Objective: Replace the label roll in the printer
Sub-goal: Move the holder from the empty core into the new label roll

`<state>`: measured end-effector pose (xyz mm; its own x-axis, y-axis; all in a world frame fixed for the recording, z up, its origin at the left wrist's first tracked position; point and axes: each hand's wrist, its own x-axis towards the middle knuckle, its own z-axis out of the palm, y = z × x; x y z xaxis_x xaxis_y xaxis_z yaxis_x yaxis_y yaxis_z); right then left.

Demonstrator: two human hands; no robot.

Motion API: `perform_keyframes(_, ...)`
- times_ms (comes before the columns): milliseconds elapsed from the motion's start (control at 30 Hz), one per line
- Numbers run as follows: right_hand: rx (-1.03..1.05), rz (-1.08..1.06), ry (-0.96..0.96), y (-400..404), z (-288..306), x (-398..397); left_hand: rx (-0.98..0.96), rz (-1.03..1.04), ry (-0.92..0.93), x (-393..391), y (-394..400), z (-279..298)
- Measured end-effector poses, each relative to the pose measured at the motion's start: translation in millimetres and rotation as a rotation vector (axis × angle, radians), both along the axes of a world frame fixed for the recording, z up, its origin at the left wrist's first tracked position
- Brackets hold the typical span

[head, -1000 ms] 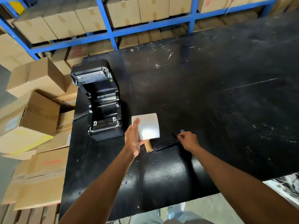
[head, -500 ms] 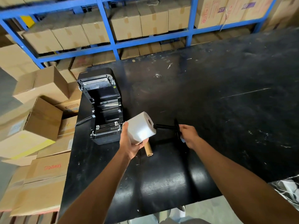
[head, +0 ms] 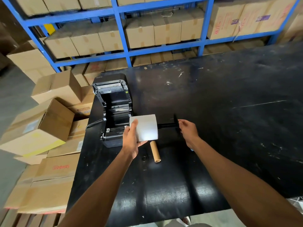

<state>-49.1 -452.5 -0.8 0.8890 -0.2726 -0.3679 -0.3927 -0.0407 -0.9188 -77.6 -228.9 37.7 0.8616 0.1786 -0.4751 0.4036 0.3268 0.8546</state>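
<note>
White label roll (head: 145,127) gripped in our left hand (head: 131,141); black spindle (head: 167,125) held by right hand (head: 187,130), axis running hand-to-hand, tip at the core.

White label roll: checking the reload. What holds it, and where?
Left hand grips the white label roll at its left end; right hand holds the black spindle by its flange.

Blue steel shelving (head: 122,28) along the back, packed with taped cardboard boxes (head: 167,31). Scuffed, glossy black surface (head: 229,128) in front. More stacked cartons (head: 41,128) on grey floor (head: 11,89) at left.
</note>
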Motion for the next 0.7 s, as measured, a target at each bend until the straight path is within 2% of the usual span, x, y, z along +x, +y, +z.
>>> perform_keyframes(133,-0.031,0.065,-0.032,17,12,1,0.15,0.004,-0.079,6,-3,8)
perform_keyframes(333,0.09,0.156,-0.112,45,27,4,0.099,0.009,-0.135,8,-14,15)
perform_keyframes(433,0.095,0.134,-0.14,53,36,7,0.091,0.021,-0.146,12,-18,16)
perform_keyframes(700,0.126,0.231,0.127,49,44,11,0.129,0.018,-0.154,18,-21,15)
